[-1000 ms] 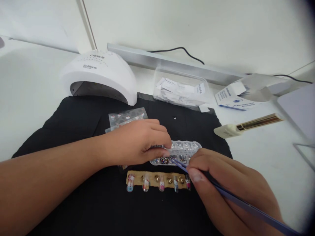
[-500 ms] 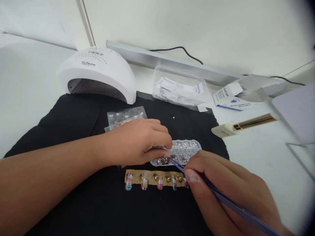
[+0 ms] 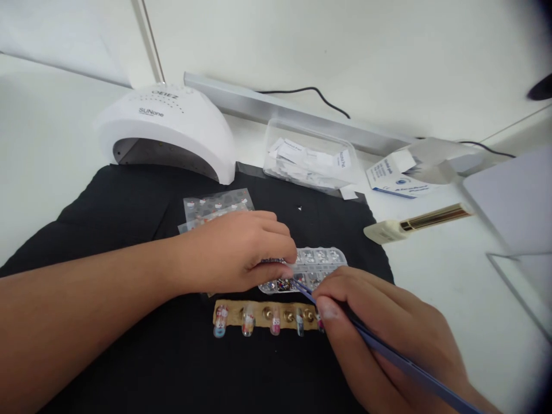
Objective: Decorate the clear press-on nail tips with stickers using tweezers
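A clear rhinestone case with small compartments lies on the black cloth. My left hand covers its left part, fingers and thumb closed about it; their exact grip is partly hidden. In my right hand is a pair of purple tweezers, pinched between thumb and fingers. The tweezer tips reach into the case beside a compartment of dark, multicoloured stones, near my left thumb. Whether they hold a stone is too small to tell. Just in front lies a tan strip bearing several decorated nail tips.
A white nail lamp stands at the back left. Behind the case are sticker sheets and a clear box of alcohol pads. An opened carton and a cream bottle with a gold cap are at right.
The view has shifted slightly, so everything sits a little further left. Both hands keep nearly the same pose, with the tweezer tips still at the case.
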`<state>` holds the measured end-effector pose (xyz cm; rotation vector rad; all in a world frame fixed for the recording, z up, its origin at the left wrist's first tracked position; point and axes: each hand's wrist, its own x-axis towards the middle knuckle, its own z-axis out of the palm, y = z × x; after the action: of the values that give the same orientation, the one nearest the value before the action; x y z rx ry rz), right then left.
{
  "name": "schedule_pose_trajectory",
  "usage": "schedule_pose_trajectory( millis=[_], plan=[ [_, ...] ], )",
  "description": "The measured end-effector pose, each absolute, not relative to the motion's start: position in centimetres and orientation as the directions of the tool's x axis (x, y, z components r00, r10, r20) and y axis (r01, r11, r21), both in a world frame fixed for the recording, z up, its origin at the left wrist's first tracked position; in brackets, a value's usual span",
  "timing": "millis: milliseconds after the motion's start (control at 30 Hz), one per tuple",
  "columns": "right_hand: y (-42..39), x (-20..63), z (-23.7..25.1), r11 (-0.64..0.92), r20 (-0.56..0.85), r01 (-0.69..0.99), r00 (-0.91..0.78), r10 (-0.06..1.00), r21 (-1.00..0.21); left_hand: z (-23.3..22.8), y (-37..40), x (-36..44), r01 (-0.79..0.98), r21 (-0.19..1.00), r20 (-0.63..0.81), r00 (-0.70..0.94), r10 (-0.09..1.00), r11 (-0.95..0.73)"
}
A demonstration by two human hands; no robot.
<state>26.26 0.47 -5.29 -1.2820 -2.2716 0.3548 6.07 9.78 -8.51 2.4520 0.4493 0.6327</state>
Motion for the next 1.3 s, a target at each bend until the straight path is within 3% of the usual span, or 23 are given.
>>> schedule_pose_trajectory(
  millis=[167,1300],
  plan=[
    [0.6,26.2,-5.2,0.529,0.3,0.704,-0.435,0.849,-0.474,-8.1,9.8,6.1,0.198,0.589,0.291,0.852,0.434,-0.784],
    [-0.4,27.5,-4.8,0.608,0.409,0.644,-0.453,0.792,-0.465,-8.2,9.8,6.0,0.175,0.592,0.318,0.846,0.428,-0.787]
  ],
)
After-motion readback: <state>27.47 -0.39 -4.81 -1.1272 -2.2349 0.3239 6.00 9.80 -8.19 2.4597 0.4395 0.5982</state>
